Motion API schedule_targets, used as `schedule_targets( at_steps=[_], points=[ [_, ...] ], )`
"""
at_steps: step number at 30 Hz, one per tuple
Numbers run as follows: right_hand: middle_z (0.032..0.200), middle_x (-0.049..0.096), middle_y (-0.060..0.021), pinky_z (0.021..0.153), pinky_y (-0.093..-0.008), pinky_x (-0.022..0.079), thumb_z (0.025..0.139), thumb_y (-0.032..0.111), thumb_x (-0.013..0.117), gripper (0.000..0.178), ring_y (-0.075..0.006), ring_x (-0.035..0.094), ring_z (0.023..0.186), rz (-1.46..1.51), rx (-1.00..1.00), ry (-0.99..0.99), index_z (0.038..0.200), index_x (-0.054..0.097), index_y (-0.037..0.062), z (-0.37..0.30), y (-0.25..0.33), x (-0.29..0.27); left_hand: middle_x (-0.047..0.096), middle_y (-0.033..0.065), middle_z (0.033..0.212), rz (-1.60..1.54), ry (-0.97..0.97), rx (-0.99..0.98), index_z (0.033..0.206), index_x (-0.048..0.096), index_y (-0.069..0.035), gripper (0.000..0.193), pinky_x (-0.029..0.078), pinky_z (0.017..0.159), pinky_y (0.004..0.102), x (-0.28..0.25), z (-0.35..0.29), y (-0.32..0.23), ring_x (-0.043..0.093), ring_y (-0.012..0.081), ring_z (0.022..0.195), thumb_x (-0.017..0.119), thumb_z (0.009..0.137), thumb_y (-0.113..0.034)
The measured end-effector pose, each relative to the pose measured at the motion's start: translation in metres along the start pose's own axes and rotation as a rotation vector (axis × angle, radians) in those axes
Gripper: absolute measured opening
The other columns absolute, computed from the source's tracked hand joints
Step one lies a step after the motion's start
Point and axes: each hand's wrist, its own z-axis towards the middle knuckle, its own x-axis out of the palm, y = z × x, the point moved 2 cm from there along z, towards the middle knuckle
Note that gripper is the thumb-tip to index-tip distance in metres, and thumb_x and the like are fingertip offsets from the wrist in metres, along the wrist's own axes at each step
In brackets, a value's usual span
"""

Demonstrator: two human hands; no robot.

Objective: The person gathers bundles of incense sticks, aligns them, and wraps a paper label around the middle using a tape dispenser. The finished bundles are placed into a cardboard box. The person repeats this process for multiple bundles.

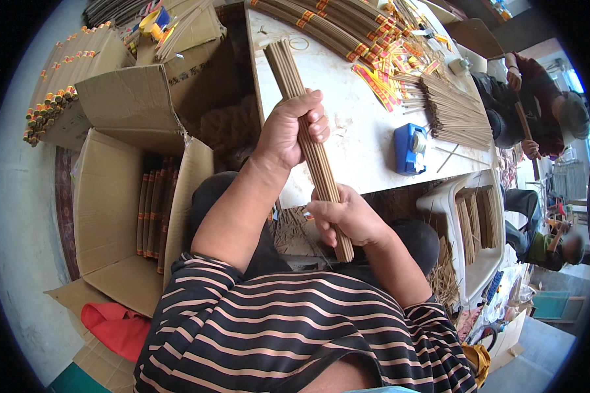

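A bundle of brown incense sticks (320, 164) slants in front of me, its top end over the white table (337, 98) and its lower end over my lap. My left hand (294, 128) is wrapped round its upper half. Lower down, my right hand (349, 217) grips the same bundle near the bottom end. The sticks lie close together, and no paper band shows on the part in view. Beyond my hands, loose yellow and red paper labels (380, 85) are strewn on the table.
A blue tape dispenser (410, 149) and a pile of loose sticks (455, 111) lie on the table's right. Banded bundles (314, 26) lie at the back. An open cardboard box (111, 216) stands left, a white bin (498, 262) right. Other people (550, 98) are at far right.
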Motion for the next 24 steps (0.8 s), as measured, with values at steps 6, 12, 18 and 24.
schedule_targets(
  at_steps=[6, 12, 18, 24],
  points=[
    [0.054, 0.046, -0.003, 0.035, -0.0233, 0.036, 0.081, 0.007, 0.059, 0.015, -0.0102, 0.042, 0.037, -0.103, -0.04, -0.009, 0.085, 0.045, 0.0028, -0.001, 0.004, -0.003, 0.045, -0.0026, 0.056, 0.017, -0.024, 0.013, 0.072, 0.049, -0.012, 0.017, 0.039, 0.046, 0.0255, 0.005, -0.004, -0.003, 0.045, 0.0103, 0.048, 0.063, 0.082, -0.013],
    [0.059, 0.05, -0.0031, 0.039, -0.0229, 0.04, 0.08, 0.011, 0.062, 0.017, -0.0108, 0.046, 0.042, -0.033, -0.061, -0.024, 0.086, 0.049, 0.0015, 0.0, 0.007, 0.002, 0.042, -0.003, 0.054, 0.031, -0.061, 0.037, 0.07, 0.046, -0.012, 0.019, 0.037, 0.045, 0.0249, 0.002, -0.001, -0.009, 0.042, 0.0092, 0.045, 0.061, 0.082, -0.014],
    [0.069, 0.051, -0.0012, 0.055, -0.0212, 0.04, 0.078, 0.02, 0.07, 0.036, -0.0067, 0.046, 0.062, -0.549, -0.402, -0.302, 0.098, 0.051, -0.0029, -0.002, -0.005, -0.018, 0.042, -0.0017, 0.053, 0.205, -0.067, 0.353, 0.07, 0.049, -0.012, 0.017, 0.037, 0.042, 0.0268, 0.032, -0.013, -0.039, 0.043, 0.0098, 0.043, 0.061, 0.081, -0.009],
    [0.071, 0.058, -0.016, 0.061, -0.0322, 0.047, 0.074, 0.016, 0.07, 0.03, -0.0218, 0.057, 0.064, -0.633, -0.824, -0.443, 0.09, 0.049, 0.0014, 0.011, 0.04, 0.0, 0.048, 0.0016, 0.056, 0.813, 0.133, 0.518, 0.069, 0.047, -0.007, 0.02, 0.039, 0.04, 0.0212, 0.122, -0.028, -0.02, 0.048, 0.0085, 0.044, 0.065, 0.079, -0.005]
  ],
)
